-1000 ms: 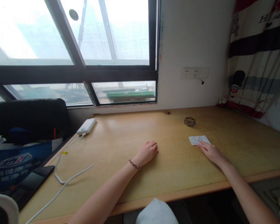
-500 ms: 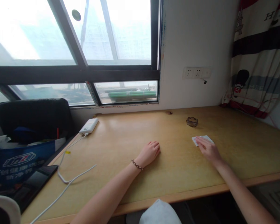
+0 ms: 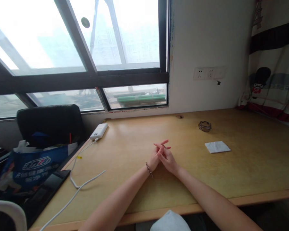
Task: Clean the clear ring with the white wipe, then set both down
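Observation:
On the desk in front of me, my left hand [image 3: 154,160] and my right hand [image 3: 169,159] meet with their fingers crossed through each other. Both are closed together, some fingertips pointing forward, and no object shows between them. A beaded bracelet [image 3: 149,169] circles my left wrist. To the right of my hands, a folded white tissue [image 3: 217,147] lies flat, apart from either hand. Behind the tissue rests a dark brown openwork ring [image 3: 204,129], whose exact kind I cannot make out.
A white power bank [image 3: 99,131] lies at the desk's left edge, its white cable [image 3: 73,179] trailing toward me. Left of the desk [image 3: 250,166] are a black chair [image 3: 50,120] and a blue bag [image 3: 36,166]. A dark flat panel [image 3: 48,192] overlaps the left edge.
My right hand has left the tissue and moved left to join my left hand, fingers now crossed. The tissue lies uncovered. The view has shifted slightly left.

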